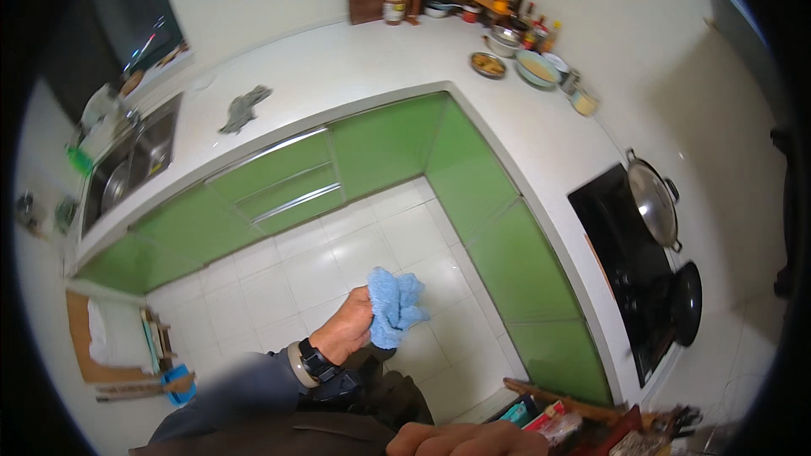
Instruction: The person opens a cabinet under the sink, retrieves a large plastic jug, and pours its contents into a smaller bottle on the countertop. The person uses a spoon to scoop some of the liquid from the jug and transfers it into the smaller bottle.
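My left hand [347,324] grips a crumpled light-blue cleaning cloth [394,309], held out over the tiled floor [317,269]. A black band and a pale bracelet circle that wrist. At the bottom edge, my right hand [469,441] shows only its knuckles and bent fingers, close to my body. Its palm is hidden, so I cannot tell whether it holds anything. On the white countertop [317,69] ahead lies a grey rag [246,111], bunched up to the right of the sink [152,142].
Green cabinets [386,142] run beneath the L-shaped counter. A lidded wok [654,202] and a black pan [688,304] rest on the cooktop [624,272] at right. Bowls, bottles and a small dish [488,66] crowd the back corner. Packages [551,419] fill storage at lower right.
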Demonstrator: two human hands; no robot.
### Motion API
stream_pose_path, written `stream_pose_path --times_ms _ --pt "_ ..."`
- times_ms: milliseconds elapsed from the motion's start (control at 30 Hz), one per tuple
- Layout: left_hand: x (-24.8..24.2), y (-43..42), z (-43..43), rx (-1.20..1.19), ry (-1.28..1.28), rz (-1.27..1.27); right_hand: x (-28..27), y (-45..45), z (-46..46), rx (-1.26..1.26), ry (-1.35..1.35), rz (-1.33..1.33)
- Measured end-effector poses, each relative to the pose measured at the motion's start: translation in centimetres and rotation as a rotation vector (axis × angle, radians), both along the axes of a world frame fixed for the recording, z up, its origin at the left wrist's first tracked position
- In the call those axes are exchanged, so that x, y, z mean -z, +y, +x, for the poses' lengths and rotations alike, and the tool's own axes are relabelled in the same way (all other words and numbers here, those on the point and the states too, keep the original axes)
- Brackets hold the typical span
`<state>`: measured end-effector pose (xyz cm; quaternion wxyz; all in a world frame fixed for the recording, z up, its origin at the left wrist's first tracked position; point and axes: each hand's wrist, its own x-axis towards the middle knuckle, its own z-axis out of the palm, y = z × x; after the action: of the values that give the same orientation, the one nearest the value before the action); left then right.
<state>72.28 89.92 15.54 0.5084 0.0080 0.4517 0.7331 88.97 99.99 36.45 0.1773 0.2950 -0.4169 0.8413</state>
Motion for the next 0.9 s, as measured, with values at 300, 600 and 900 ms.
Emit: stream_pose_path --times_ms 300,600,900 --pt "1.6 -10.1 5.3 -0.467 -0.05 -0.001 5.4 -2.7 0.2 -0.49 -0.127 -0.199" --pt "2.9 -16.7 12.0 -0.597 0.075 0.011 23.4 -11.1 -3.7 0.041 -0.153 1.154" --pt "8.2 -27.7 11.5 -0.617 0.441 -0.129 27.8 -21.4 -11.4 -0.233 -0.184 1.191"
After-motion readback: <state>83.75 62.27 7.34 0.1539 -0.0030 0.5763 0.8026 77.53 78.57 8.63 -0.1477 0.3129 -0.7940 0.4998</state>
